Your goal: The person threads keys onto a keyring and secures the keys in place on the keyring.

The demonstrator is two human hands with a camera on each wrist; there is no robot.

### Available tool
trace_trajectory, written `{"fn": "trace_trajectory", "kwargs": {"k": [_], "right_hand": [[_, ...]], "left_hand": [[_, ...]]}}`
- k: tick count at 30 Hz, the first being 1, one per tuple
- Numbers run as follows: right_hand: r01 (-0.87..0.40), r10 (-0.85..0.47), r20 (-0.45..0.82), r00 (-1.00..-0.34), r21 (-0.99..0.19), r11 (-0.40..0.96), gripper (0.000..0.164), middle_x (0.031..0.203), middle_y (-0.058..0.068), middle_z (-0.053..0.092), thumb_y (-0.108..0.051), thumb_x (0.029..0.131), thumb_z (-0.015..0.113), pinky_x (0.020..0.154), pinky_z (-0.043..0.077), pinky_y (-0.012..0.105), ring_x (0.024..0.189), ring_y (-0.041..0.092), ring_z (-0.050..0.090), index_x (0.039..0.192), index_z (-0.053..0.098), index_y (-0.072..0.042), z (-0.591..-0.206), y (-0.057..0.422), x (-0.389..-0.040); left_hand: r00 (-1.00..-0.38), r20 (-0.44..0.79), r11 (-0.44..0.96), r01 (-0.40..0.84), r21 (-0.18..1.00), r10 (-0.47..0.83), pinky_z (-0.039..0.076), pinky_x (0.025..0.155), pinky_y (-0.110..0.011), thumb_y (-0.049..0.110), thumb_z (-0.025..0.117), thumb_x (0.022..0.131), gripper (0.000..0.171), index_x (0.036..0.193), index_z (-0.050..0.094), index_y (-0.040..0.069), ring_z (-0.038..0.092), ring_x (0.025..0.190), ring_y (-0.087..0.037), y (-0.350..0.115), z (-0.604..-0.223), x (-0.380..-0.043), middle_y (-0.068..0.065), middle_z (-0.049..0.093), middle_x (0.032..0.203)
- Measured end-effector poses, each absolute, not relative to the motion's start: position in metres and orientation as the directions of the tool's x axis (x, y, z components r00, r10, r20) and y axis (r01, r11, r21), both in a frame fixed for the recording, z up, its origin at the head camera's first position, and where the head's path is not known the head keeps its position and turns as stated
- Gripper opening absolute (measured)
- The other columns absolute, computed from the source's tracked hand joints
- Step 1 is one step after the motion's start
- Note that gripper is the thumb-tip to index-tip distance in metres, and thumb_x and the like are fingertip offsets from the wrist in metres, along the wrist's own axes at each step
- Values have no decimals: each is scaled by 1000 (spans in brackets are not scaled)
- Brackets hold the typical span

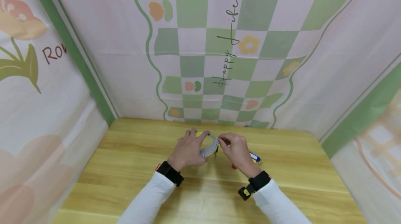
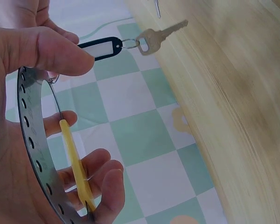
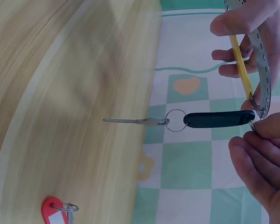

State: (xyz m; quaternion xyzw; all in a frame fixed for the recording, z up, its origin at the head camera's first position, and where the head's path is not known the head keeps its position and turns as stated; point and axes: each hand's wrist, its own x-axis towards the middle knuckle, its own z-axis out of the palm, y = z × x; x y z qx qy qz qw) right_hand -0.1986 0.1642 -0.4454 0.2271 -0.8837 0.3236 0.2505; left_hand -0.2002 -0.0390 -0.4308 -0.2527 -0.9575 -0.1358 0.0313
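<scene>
My left hand (image 1: pixel 189 149) grips a curved grey metal band (image 1: pixel 213 147) pierced with a row of holes; a yellow handle (image 2: pixel 72 158) spans its open side. Close to the band's end, my right hand (image 3: pixel 263 161) pinches a small metal piece at one end of a black key tag (image 3: pixel 219 119). From the tag's other end, a split ring carries a key (image 2: pixel 158 39), held above the wooden table. Whether the small metal piece passes through a hole in the band I cannot tell, as the fingertips partly cover it.
A red key tag (image 3: pixel 51 212) with its ring lies on the wooden table (image 1: pixel 131 168), partly behind my right hand in the head view. Near it lies a blue key tag (image 1: pixel 255 156). Patterned curtain (image 1: pixel 219 60) hangs at the table's back edge and both sides.
</scene>
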Motion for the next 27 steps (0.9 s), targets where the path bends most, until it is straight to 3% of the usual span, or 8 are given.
{"fn": "trace_trajectory", "kwargs": {"k": [11,18,27], "right_hand": [[-566,-253,568,-783,-481,670,5,82,7,73,2,87,77,60,55,25,69,14,68,90,78,-2,-445,169,-200],[-572,-284,540,-792,-495,654,9,84,7,75,3,86,77,60,56,24,71,13,70,91,79,-4,-443,171,-200],[-702,-458,570,-682,-334,629,14,86,5,74,7,85,76,62,56,24,75,14,70,92,79,-5,-441,176,-203]], "left_hand": [[-857,57,816,507,280,513,47,66,-39,29,86,68,99,155,40,26,52,104,-29,-43,-430,-200,-17,51,128],[-850,50,811,517,275,525,49,69,-43,30,85,68,96,154,41,25,54,107,-30,-44,-430,-201,-19,51,134],[-849,63,811,521,267,525,45,62,-38,32,83,68,93,152,44,25,54,101,-28,-43,-431,-201,-17,52,128]]}}
